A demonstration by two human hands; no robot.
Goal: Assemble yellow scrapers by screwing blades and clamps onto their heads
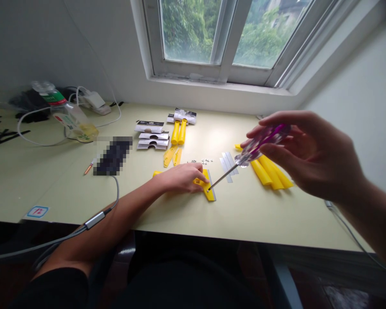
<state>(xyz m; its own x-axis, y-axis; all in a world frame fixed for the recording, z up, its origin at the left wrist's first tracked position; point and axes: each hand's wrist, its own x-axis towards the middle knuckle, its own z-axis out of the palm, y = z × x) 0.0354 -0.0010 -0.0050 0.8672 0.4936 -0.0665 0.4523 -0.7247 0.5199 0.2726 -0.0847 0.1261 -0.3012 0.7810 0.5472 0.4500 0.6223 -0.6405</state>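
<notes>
My right hand (315, 154) is closed around the clear and purple handle of a screwdriver (225, 175). The screwdriver slants down to the left, its tip at a small screw on the head of a yellow scraper (209, 194). A thin grey blade runs along the scraper's right edge. My left hand (185, 177) grips the scraper and presses it down on the table; part of its handle pokes out left of the wrist. Several small nuts or screws (207, 160) lie just beyond that hand. Loose metal blades (228, 166) are spread beyond the screwdriver's shaft.
Several yellow handles (270, 174) lie at right, partly behind my right hand. Beyond my left hand are yellow scraper plates (170, 156), packaged yellow scrapers (182, 128) and stacked card sleeves (152, 139). A blurred-out dark device (113, 155), a bottle (73, 120) and cables stand at left.
</notes>
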